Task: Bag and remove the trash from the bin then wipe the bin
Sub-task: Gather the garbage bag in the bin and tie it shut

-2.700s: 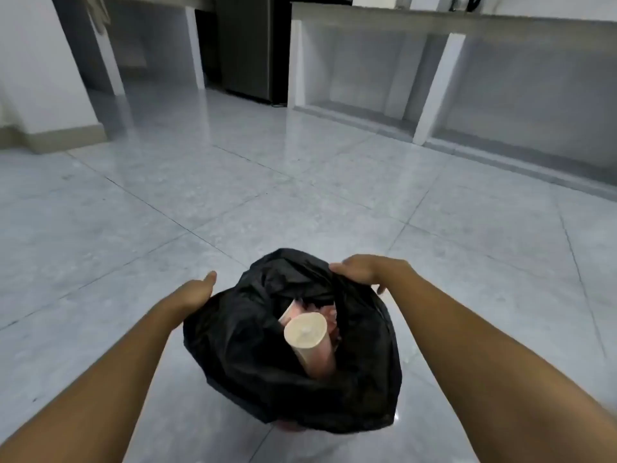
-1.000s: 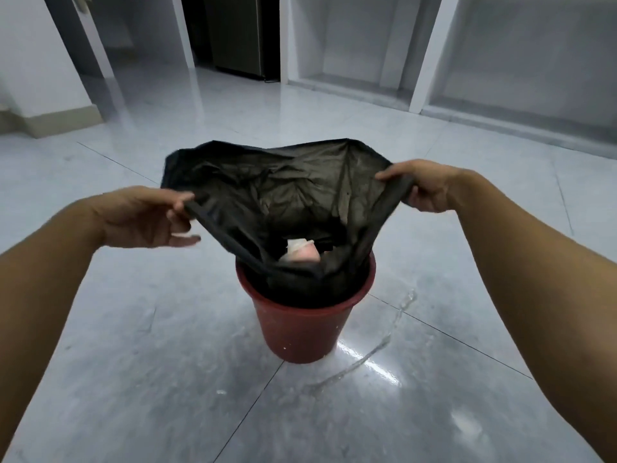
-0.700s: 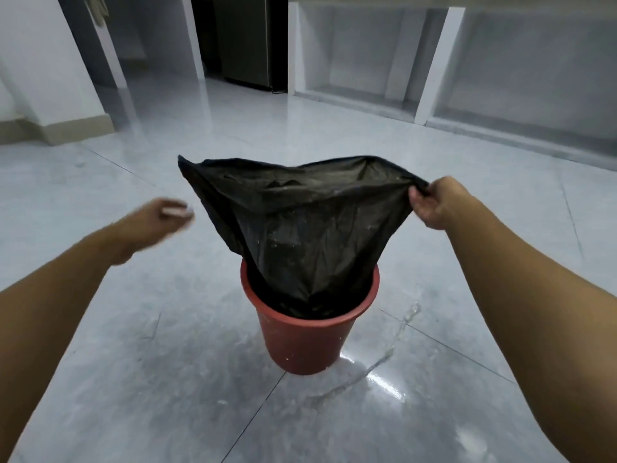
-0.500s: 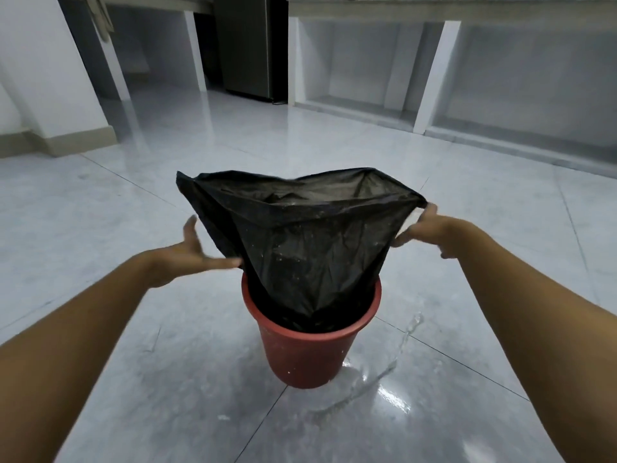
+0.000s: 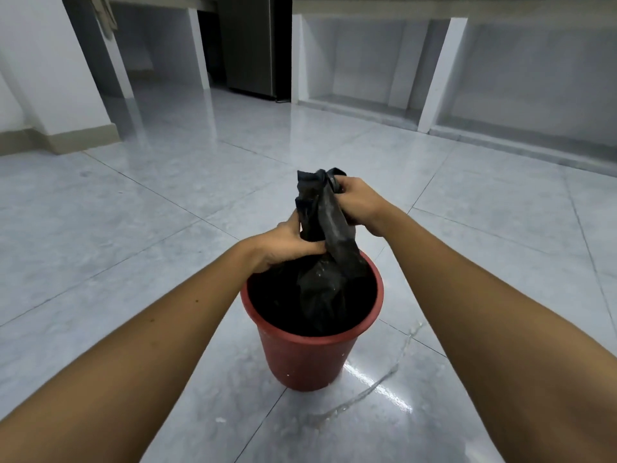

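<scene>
A red plastic bin [image 5: 305,360] stands on the tiled floor in front of me. A black trash bag [image 5: 325,282] sits inside it, its top gathered into a narrow neck that rises above the rim. My left hand [image 5: 288,243] is closed around the lower part of that neck, just above the bin. My right hand [image 5: 355,198] grips the bag's upper end, higher and slightly to the right. The trash inside is hidden by the bag.
A thin streak of water [image 5: 384,382] runs across the glossy grey floor to the right of the bin. White counter supports [image 5: 439,75] and open bays line the far wall, with a dark fridge [image 5: 248,45] behind. A wall corner with skirting [image 5: 73,142] stands at the left.
The bag's mouth, held wide open before, is now bunched together into a neck. Both hands have come in to the middle and closed on it.
</scene>
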